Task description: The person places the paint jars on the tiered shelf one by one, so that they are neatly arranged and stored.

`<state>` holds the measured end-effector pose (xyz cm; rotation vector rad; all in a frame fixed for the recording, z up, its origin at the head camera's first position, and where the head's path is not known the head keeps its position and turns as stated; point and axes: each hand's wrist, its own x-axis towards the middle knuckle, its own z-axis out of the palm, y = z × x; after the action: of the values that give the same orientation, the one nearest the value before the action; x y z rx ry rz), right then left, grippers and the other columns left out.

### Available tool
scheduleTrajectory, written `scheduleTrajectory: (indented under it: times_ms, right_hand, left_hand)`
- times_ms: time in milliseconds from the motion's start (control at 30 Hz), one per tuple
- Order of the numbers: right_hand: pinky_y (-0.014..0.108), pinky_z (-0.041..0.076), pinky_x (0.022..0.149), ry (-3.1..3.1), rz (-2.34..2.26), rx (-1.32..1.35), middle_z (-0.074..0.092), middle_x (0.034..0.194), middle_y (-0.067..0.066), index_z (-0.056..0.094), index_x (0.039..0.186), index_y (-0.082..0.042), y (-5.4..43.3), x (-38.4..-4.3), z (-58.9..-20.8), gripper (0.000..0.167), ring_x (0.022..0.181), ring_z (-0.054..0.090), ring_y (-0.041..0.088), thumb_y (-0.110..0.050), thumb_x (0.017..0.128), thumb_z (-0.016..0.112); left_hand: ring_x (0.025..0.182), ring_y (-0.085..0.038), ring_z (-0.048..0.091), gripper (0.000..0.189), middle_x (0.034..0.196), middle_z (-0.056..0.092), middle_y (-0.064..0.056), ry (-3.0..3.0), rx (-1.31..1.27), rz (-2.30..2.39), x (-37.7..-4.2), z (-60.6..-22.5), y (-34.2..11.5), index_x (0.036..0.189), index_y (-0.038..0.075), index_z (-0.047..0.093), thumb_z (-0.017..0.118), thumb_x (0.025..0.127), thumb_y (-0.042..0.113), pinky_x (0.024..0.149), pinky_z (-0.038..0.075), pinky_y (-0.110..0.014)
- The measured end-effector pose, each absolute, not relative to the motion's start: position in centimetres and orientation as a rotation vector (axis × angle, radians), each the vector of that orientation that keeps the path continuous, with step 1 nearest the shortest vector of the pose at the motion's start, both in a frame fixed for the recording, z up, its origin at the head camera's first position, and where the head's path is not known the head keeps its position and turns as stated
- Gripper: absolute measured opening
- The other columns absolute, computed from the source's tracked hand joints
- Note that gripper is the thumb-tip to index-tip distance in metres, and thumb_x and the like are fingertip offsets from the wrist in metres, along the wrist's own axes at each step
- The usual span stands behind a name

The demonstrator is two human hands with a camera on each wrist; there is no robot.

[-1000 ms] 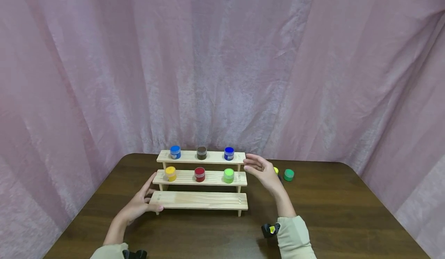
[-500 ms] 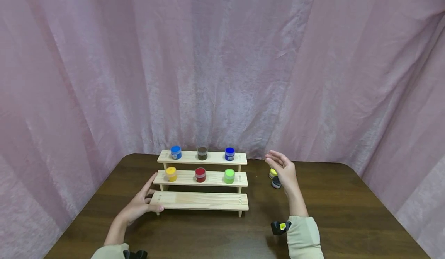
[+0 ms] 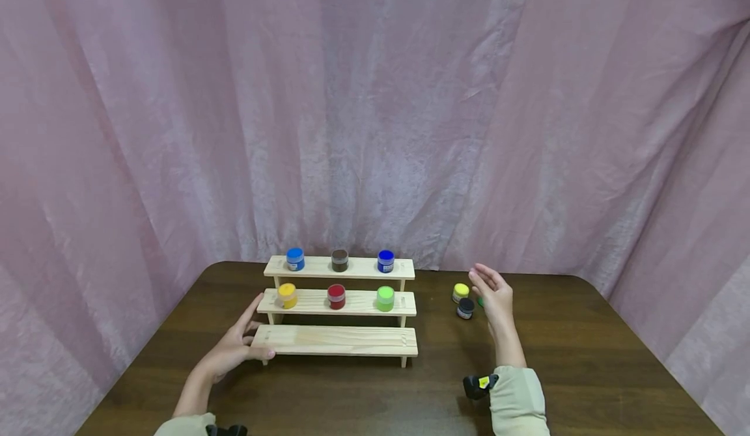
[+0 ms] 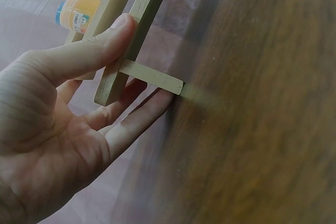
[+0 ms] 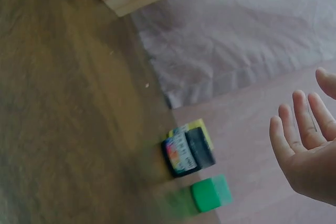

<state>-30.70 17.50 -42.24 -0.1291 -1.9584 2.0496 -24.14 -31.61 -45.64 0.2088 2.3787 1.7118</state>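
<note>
A three-tier wooden display stand [image 3: 334, 340] stands on the table. My left hand [image 3: 227, 353] holds its lower left end; in the left wrist view the thumb lies on the lowest board and the fingers reach round behind the leg [image 4: 152, 77]. Off to the right, my right hand [image 3: 497, 299] hovers with nothing in it, fingers loosely extended. Beside it on the table are a yellow paint jar [image 3: 460, 293], a black paint jar [image 3: 465, 308] and a green paint jar [image 5: 210, 193], mostly hidden behind the hand in the head view.
Light blue [image 3: 295, 259], brown [image 3: 340, 261] and dark blue jars [image 3: 385, 261] line the top tier. On the middle tier sit orange-yellow [image 3: 287, 296], red [image 3: 336, 297] and light green jars [image 3: 385, 299]. A pink curtain [image 3: 375, 110] hangs behind the brown table [image 3: 586, 358].
My right hand has moved right, from the stand's right end to over the loose jars. The yellow and black jars have come into sight. My left hand stays on the stand.
</note>
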Motion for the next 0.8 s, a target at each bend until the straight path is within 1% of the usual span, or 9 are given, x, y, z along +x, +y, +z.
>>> scheduleTrajectory:
  times_ms: [33, 100, 167, 267, 400, 500, 600, 667, 800]
  right_hand:
    - [0.012, 0.050, 0.079, -1.931, 2.056, -0.143, 0.066, 0.090, -0.027, 0.062, 0.120, -0.012, 17.6, -30.8, -42.5, 0.027, 0.089, 0.061, -0.010, -0.019, 0.095, 0.064]
    - [0.012, 0.050, 0.078, -1.890, 2.068, -0.165, 0.067, 0.088, -0.026, 0.063, 0.119, -0.011, 17.9, -31.0, -43.0, 0.026, 0.086, 0.061, -0.010, -0.017, 0.094, 0.066]
    - [0.013, 0.050, 0.079, -1.899, 2.062, -0.198, 0.066, 0.085, -0.028, 0.062, 0.119, -0.011, 18.2, -31.2, -43.5, 0.026, 0.085, 0.061, -0.012, -0.017, 0.094, 0.065]
    - [0.013, 0.050, 0.082, -1.956, 2.049, -0.246, 0.062, 0.085, -0.031, 0.052, 0.132, 0.002, 18.5, -31.2, -44.1, 0.044, 0.085, 0.059, -0.013, -0.018, 0.095, 0.063]
    - [0.011, 0.048, 0.081, -1.987, 2.061, -0.290, 0.062, 0.087, -0.029, 0.051, 0.133, 0.002, 18.8, -31.2, -45.1, 0.045, 0.085, 0.057, -0.014, -0.018, 0.095, 0.064]
    - [0.010, 0.046, 0.079, -1.995, 2.065, -0.302, 0.063, 0.088, -0.028, 0.052, 0.132, 0.003, 18.9, -31.3, -45.7, 0.046, 0.084, 0.057, -0.014, -0.017, 0.093, 0.066]
    - [0.010, 0.045, 0.080, -2.025, 2.061, -0.298, 0.063, 0.088, -0.028, 0.051, 0.133, 0.004, 18.9, -31.3, -46.2, 0.048, 0.084, 0.056, -0.015, -0.017, 0.093, 0.066]
    - [0.011, 0.045, 0.081, -2.040, 2.071, -0.296, 0.064, 0.091, -0.024, 0.049, 0.135, 0.006, 18.9, -31.3, -46.5, 0.050, 0.085, 0.056, -0.015, -0.016, 0.093, 0.065]
    - [0.010, 0.045, 0.080, -2.055, 2.110, -0.307, 0.067, 0.104, -0.014, 0.044, 0.139, 0.008, 18.9, -31.3, -47.0, 0.055, 0.086, 0.056, -0.016, -0.014, 0.093, 0.065]
  left_hand:
    - [0.107, -0.033, 0.061, 0.121, 0.140, 0.034, -0.036, 2.378, 0.209, 1.713, -24.1, -45.6, -31.6, 0.157, 0.030, -0.010, 0.078, 0.078, 0.003, 0.086, 0.050, -0.044]
    - [0.107, -0.033, 0.061, 0.122, 0.139, 0.035, -0.036, 2.379, 0.205, 1.714, -24.2, -45.6, -31.6, 0.157, 0.031, -0.010, 0.079, 0.078, 0.003, 0.086, 0.050, -0.043]
    - [0.107, -0.033, 0.061, 0.122, 0.139, 0.036, -0.036, 2.378, 0.199, 1.713, -24.2, -45.6, -31.5, 0.157, 0.032, -0.009, 0.079, 0.077, 0.004, 0.085, 0.050, -0.042]
    - [0.107, -0.032, 0.061, 0.122, 0.138, 0.037, -0.035, 2.379, 0.192, 1.712, -24.2, -45.6, -31.5, 0.157, 0.031, -0.009, 0.080, 0.077, 0.004, 0.085, 0.050, -0.041]
    - [0.106, -0.032, 0.061, 0.121, 0.138, 0.037, -0.036, 2.388, 0.207, 1.713, -24.1, -45.5, -31.5, 0.157, 0.029, -0.009, 0.079, 0.077, 0.003, 0.085, 0.050, -0.040]
    - [0.106, -0.032, 0.061, 0.121, 0.137, 0.037, -0.036, 2.390, 0.224, 1.715, -24.1, -45.4, -31.6, 0.157, 0.029, -0.009, 0.078, 0.078, 0.002, 0.085, 0.050, -0.040]
    - [0.106, -0.032, 0.061, 0.121, 0.138, 0.036, -0.036, 2.388, 0.232, 1.717, -24.1, -45.4, -31.6, 0.157, 0.030, -0.009, 0.078, 0.078, 0.003, 0.085, 0.050, -0.041]
    - [0.106, -0.032, 0.060, 0.121, 0.138, 0.036, -0.036, 2.390, 0.235, 1.712, -24.1, -45.5, -31.6, 0.157, 0.030, -0.010, 0.078, 0.078, 0.003, 0.085, 0.050, -0.041]
    - [0.105, -0.032, 0.061, 0.121, 0.138, 0.037, -0.037, 2.389, 0.241, 1.713, -24.1, -45.5, -31.6, 0.157, 0.028, -0.010, 0.078, 0.078, 0.002, 0.084, 0.050, -0.039]
